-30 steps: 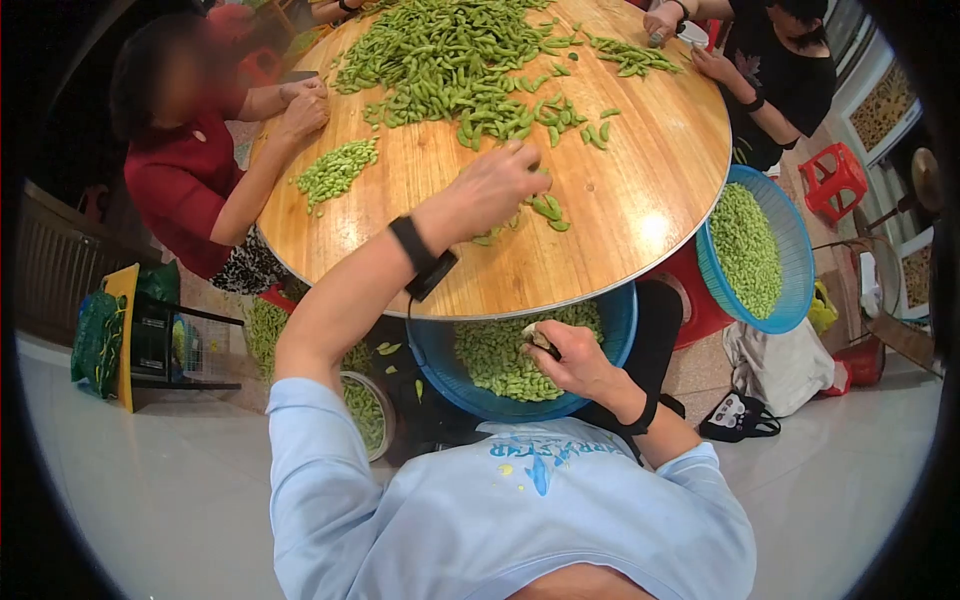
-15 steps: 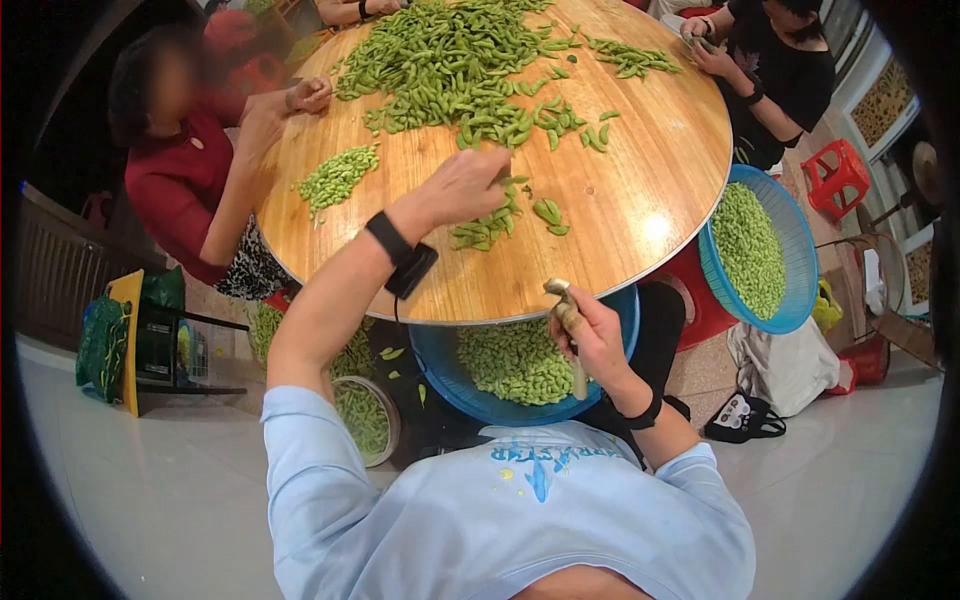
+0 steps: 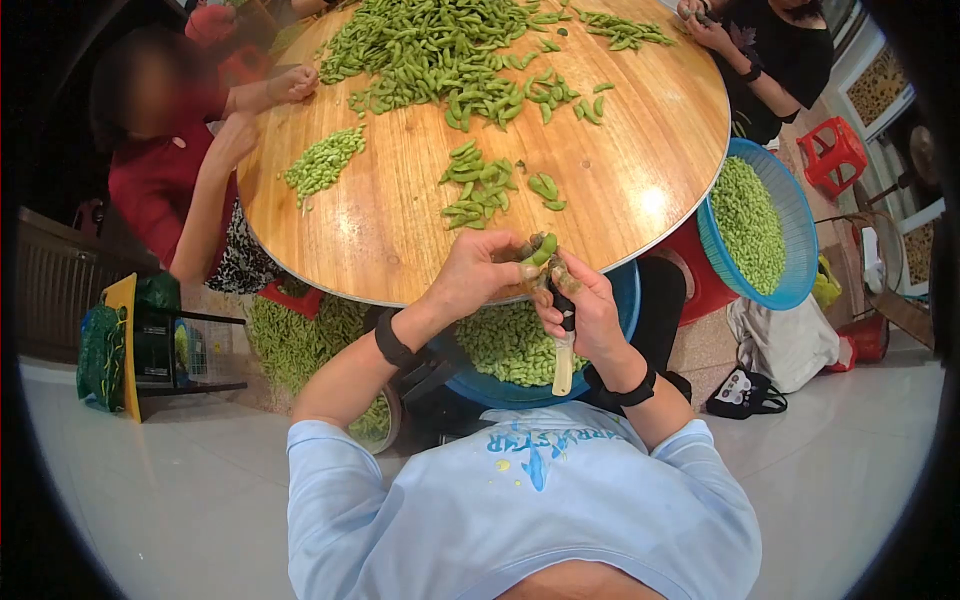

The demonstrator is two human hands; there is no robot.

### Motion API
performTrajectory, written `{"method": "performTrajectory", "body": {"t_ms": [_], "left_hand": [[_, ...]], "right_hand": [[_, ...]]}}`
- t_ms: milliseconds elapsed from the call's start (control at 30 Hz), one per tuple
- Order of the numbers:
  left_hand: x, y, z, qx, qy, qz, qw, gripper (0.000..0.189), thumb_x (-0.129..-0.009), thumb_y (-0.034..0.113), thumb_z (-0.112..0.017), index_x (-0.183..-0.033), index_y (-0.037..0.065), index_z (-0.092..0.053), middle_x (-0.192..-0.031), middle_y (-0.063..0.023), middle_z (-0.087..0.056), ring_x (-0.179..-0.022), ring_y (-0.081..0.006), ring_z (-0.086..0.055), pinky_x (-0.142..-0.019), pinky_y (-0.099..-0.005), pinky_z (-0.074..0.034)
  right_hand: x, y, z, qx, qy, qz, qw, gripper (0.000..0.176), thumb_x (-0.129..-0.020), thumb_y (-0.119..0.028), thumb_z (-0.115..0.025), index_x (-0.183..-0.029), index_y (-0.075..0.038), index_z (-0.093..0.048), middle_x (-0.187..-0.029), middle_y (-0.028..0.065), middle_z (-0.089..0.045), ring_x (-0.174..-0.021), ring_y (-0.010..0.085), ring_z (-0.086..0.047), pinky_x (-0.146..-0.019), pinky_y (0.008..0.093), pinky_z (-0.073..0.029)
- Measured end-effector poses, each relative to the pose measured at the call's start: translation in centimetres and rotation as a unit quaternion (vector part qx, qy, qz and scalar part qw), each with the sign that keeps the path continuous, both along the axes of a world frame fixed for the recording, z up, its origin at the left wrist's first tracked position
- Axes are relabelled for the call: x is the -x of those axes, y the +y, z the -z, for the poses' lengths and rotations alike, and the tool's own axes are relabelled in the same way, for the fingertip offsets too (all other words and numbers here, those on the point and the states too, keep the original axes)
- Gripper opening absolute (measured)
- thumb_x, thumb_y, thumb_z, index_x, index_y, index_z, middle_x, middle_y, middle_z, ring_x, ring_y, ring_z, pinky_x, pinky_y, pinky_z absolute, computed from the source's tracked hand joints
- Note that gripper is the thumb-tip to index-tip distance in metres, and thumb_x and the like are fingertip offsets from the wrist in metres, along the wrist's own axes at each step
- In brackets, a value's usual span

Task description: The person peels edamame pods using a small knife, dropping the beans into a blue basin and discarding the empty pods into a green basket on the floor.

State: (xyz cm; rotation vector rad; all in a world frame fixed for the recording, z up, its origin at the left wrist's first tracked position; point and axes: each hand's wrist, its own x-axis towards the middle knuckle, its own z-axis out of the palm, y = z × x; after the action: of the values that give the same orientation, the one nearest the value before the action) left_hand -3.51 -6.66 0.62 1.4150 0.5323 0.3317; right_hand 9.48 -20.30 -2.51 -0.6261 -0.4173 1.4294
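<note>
My left hand (image 3: pixel 478 272) pinches a green bean pod (image 3: pixel 542 250) between thumb and fingers, above the near edge of the table. Close against it, my right hand (image 3: pixel 590 312) is closed round a small knife-like tool (image 3: pixel 563 368) with a black part in the grip and a pale flat part pointing down toward my shirt. Greyish coverings show on some fingertips. Below both hands stands a blue basin (image 3: pixel 470 378) of shelled green beans (image 3: pixel 515 345). A small group of pods (image 3: pixel 478 190) lies on the wood just beyond my hands, with a few more pods (image 3: pixel 546 190) to its right.
The round wooden table (image 3: pixel 640 130) bears a big heap of pods (image 3: pixel 430 50) and a pile of shelled beans (image 3: pixel 325 165). A blue basket (image 3: pixel 800 240) of beans stands right. One person in red (image 3: pixel 165 165) sits left, another in black (image 3: pixel 790 70) right.
My left hand has come back from the pods on the table to my right hand, now with a pod in its fingers. My right hand has stayed low, above the basin.
</note>
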Motion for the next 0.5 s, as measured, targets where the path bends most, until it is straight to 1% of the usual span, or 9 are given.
{"method": "performTrajectory", "body": {"t_ms": [67,133,167,233,367,400,433,467,500], "left_hand": [[0.4,0.1,-0.1,0.006,0.016,0.009,1.000,0.018,-0.081,0.001,-0.069,-0.099,0.001,-0.066,-0.086,0.0030,-0.062,-0.073,-0.0038,-0.054,-0.065,-0.0197,-0.044],[0.4,0.3,0.2,-0.028,-0.010,0.013,0.999,0.013,-0.081,-0.001,-0.067,-0.094,-0.002,-0.064,-0.088,0.0001,-0.064,-0.081,-0.0060,-0.058,-0.072,-0.0233,-0.048],[0.5,0.3,0.4,-0.027,-0.010,0.013,0.999,0.013,-0.081,-0.001,-0.067,-0.094,-0.002,-0.064,-0.088,0.0001,-0.064,-0.081,-0.0060,-0.058,-0.072,-0.0233,-0.048],[0.7,0.3,0.7,-0.011,-0.063,0.016,0.998,0.017,-0.080,0.000,-0.069,-0.096,0.000,-0.066,-0.085,0.0028,-0.062,-0.076,-0.0036,-0.055,-0.067,-0.0200,-0.045],[0.7,-0.3,1.1,-0.006,-0.089,-0.010,0.996,0.018,-0.079,-0.001,-0.069,-0.097,0.000,-0.065,-0.087,0.0016,-0.063,-0.077,-0.0043,-0.056,-0.068,-0.0202,-0.045],[0.7,-0.2,1.1,0.025,-0.087,-0.012,0.996,0.017,-0.080,-0.002,-0.068,-0.096,0.000,-0.064,-0.087,0.0003,-0.063,-0.076,-0.0065,-0.058,-0.068,-0.0217,-0.047],[0.8,-0.2,1.2,0.056,-0.086,-0.015,0.995,0.015,-0.081,-0.003,-0.066,-0.096,0.000,-0.063,-0.087,-0.0011,-0.063,-0.075,-0.0086,-0.059,-0.068,-0.0233,-0.049],[1.0,0.2,1.4,0.055,-0.086,-0.017,0.995,0.015,-0.081,-0.003,-0.066,-0.096,0.000,-0.063,-0.087,-0.0011,-0.063,-0.075,-0.0086,-0.059,-0.068,-0.0233,-0.049],[1.2,0.7,1.5,0.156,-0.099,0.031,0.982,0.015,-0.081,-0.002,-0.066,-0.096,0.001,-0.063,-0.085,-0.0019,-0.062,-0.071,-0.0092,-0.059,-0.062,-0.0230,-0.048]], "right_hand": [[0.0,0.0,0.1,-0.005,0.002,-0.013,1.000,0.036,-0.098,-0.018,-0.046,-0.133,-0.007,-0.044,-0.077,0.0057,-0.050,-0.059,0.0096,-0.045,-0.045,0.0197,-0.037],[0.1,-0.1,-0.2,-0.003,0.010,-0.016,1.000,0.036,-0.098,-0.017,-0.046,-0.133,-0.007,-0.044,-0.076,0.0052,-0.050,-0.058,0.0094,-0.045,-0.045,0.0197,-0.037],[0.2,-0.1,-0.3,-0.001,0.018,-0.019,1.000,0.035,-0.098,-0.017,-0.046,-0.132,-0.007,-0.045,-0.076,0.0048,-0.049,-0.057,0.0093,-0.044,-0.044,0.0197,-0.037],[0.4,-0.2,-0.3,-0.002,0.003,-0.010,1.000,0.034,-0.098,-0.016,-0.046,-0.131,-0.007,-0.046,-0.075,0.0047,-0.049,-0.056,0.0091,-0.044,-0.044,0.0197,-0.037],[0.8,0.0,-0.8,0.018,-0.035,0.024,0.999,0.030,-0.098,-0.015,-0.047,-0.126,-0.006,-0.051,-0.072,0.0043,-0.049,-0.053,0.0086,-0.042,-0.043,0.0199,-0.036],[0.7,0.0,-0.9,0.018,-0.035,0.025,0.999,0.030,-0.098,-0.015,-0.047,-0.126,-0.006,-0.051,-0.072,0.0043,-0.049,-0.053,0.0086,-0.042,-0.043,0.0199,-0.036],[0.5,0.0,-0.9,0.022,0.002,0.009,1.000,0.029,-0.097,-0.015,-0.048,-0.125,-0.006,-0.051,-0.071,0.0042,-0.048,-0.052,0.0082,-0.041,-0.042,0.0197,-0.035],[0.3,0.1,-1.0,0.026,0.039,-0.008,0.999,0.028,-0.097,-0.015,-0.049,-0.124,-0.006,-0.052,-0.071,0.0041,-0.048,-0.051,0.0079,-0.040,-0.041,0.0196,-0.035],[0.1,0.1,-1.0,0.024,0.038,-0.010,0.999,0.028,-0.097,-0.015,-0.049,-0.124,-0.006,-0.052,-0.071,0.0041,-0.048,-0.051,0.0079,-0.040,-0.041,0.0196,-0.035]]}}
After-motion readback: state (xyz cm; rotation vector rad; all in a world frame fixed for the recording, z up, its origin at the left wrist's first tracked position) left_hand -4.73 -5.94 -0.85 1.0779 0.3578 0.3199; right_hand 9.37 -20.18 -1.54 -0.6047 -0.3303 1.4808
